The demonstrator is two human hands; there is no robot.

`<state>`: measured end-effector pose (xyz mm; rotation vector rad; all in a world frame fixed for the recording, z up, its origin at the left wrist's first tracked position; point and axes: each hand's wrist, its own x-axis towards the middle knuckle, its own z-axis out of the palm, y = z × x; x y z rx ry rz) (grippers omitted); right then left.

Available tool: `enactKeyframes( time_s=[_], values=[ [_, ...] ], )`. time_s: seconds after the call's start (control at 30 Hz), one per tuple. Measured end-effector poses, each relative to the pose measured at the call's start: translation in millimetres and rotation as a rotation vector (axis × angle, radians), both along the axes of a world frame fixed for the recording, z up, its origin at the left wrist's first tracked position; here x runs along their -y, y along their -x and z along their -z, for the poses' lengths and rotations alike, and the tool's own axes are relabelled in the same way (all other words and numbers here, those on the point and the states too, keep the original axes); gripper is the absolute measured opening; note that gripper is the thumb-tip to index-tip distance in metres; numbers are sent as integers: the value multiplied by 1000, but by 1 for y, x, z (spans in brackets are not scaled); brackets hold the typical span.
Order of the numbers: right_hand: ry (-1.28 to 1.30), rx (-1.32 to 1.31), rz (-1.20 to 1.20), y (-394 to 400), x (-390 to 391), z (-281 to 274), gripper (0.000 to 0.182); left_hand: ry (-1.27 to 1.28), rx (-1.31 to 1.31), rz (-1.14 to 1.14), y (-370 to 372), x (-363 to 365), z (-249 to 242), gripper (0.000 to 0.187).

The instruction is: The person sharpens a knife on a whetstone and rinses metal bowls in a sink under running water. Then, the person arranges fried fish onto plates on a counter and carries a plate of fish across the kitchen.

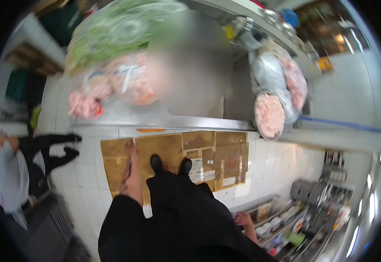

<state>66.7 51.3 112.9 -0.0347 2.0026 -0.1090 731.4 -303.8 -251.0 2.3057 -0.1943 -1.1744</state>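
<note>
I stand in black clothes and black shoes [156, 164] on flattened cardboard [225, 157] laid over a white tiled floor. My left hand [130, 151] hangs at my side over the cardboard with fingers pointing down and nothing in it. My right hand [243, 218] hangs low at my right hip, close to a shelf of containers [286, 218]; its fingers look loosely curled and blurred. In front of me is a steel table [164, 118] with clear bags of pink meat [129, 83] and a big bag of green vegetables [111, 30].
More bagged meat [286, 83] and a round tub of pink meat [269, 115] sit at the table's right end. Another person [11, 174] in a white top and black trousers walks at the left. A blue line [343, 124] runs along the floor on the right.
</note>
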Motion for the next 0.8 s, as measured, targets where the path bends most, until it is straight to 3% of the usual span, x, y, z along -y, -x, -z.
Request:
enactKeyframes(
  time_s=[0.07, 0.1, 0.13, 0.17, 0.2, 0.27, 0.37, 0.43, 0.53, 0.6, 0.7, 0.8],
  values=[
    [111, 107, 92, 18, -12, 23, 28, -81, 249, 397, -3, -73, 38, 56],
    [167, 31, 46, 12, -3, 21, 31, -123, 164, 634, -30, -115, 88, 59],
    [94, -112, -120, -10, 31, 0, 30, -218, 32, 665, -8, -128, 0, 52],
    [114, -125, -119, 11, 26, 25, 31, -307, -71, 838, -21, -153, 5, 49],
    [204, -102, -140, 24, 32, 38, 33, -159, 243, 1588, -47, -189, 57, 49],
    [202, -131, -216, 57, 52, 71, 31, -399, -107, 1174, -43, -198, -13, 48],
    [271, -175, -234, 79, 123, 80, 38, -534, -249, 557, -39, -189, -93, 49],
    [276, -148, -413, 102, 176, 98, 37, -445, -257, 474, -69, -180, -90, 50],
    [383, -63, -406, 124, 252, 129, 38, -232, -107, 289, -65, -173, -132, 52],
    [400, -27, -558, 129, 308, 132, 40, -189, -43, 215, -33, -160, -178, 52],
    [504, 72, -462, 125, 382, 146, 37, -114, 29, 196, 21, -122, -225, 51],
    [529, 148, -469, 123, 423, 155, 36, -16, 48, 212, 58, -131, -219, 47]
  ],
)
